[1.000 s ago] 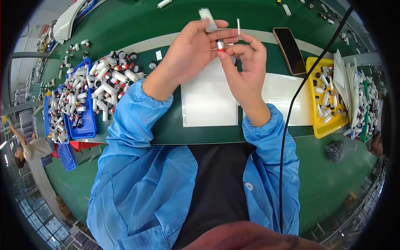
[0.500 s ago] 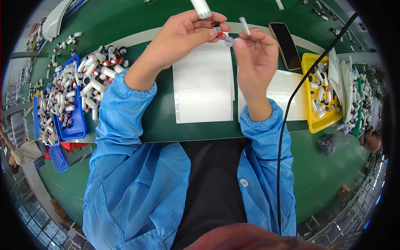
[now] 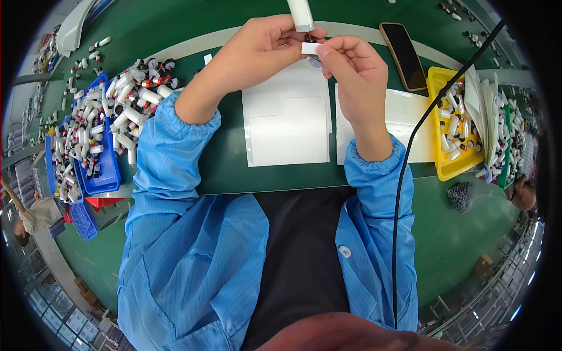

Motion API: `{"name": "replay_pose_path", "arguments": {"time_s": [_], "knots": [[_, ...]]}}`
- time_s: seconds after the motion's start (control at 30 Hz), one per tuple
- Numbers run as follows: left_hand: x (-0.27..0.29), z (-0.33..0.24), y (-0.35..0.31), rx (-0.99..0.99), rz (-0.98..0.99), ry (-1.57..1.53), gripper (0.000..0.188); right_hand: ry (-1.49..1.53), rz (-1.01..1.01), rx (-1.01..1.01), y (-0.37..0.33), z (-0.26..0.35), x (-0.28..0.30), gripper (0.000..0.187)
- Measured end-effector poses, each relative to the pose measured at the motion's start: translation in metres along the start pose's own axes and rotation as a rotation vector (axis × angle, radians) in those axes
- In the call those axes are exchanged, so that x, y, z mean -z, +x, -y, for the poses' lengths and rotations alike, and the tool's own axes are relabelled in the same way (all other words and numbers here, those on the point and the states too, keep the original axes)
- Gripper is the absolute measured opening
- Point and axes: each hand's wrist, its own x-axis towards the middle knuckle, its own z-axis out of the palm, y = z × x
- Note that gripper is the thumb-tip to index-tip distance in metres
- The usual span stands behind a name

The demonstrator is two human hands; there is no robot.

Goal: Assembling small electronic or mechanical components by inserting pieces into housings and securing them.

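My left hand (image 3: pixel 263 51) is closed, thumb against fingers, above the white sheets. A white cylinder (image 3: pixel 301 16) with a greyish end stands out beyond its fingers. A small dark part (image 3: pixel 310 38) shows at the fingertips, mostly hidden. My right hand (image 3: pixel 358 67) pinches a small white strip (image 3: pixel 311 48) between thumb and forefinger; the strip lies across the dark part, and whether it touches cannot be made out. A clear round piece (image 3: pixel 315 61) peeks out just below the strip.
White sheets (image 3: pixel 287 137) lie under the hands. Piled white cylinders (image 3: pixel 126 99) and a blue tray (image 3: pixel 105 175) are on the left. At the right are a phone (image 3: pixel 403 55), a yellow tray (image 3: pixel 448 171) with similar pieces, and a black cable (image 3: pixel 404 175).
My right hand has brought the white strip leftward and down to the part in my left hand. The left hand and white cylinder have shifted slightly right; the strip now covers the red area.
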Motion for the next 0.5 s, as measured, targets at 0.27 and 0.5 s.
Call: {"name": "replay_pose_path", "arguments": {"time_s": [0.27, 0.5], "knots": [[0.003, -0.004, -0.004, 0.023, 0.038, -0.049, 0.034, -0.093, -0.055, 0.041, 0.0, 0.002, -0.003, 0.012], [0.003, -0.008, -0.004, 0.057, 0.0, -0.043, 0.032, -0.103, -0.04, 0.073, -0.001, 0.001, -0.005, 0.013]]}}
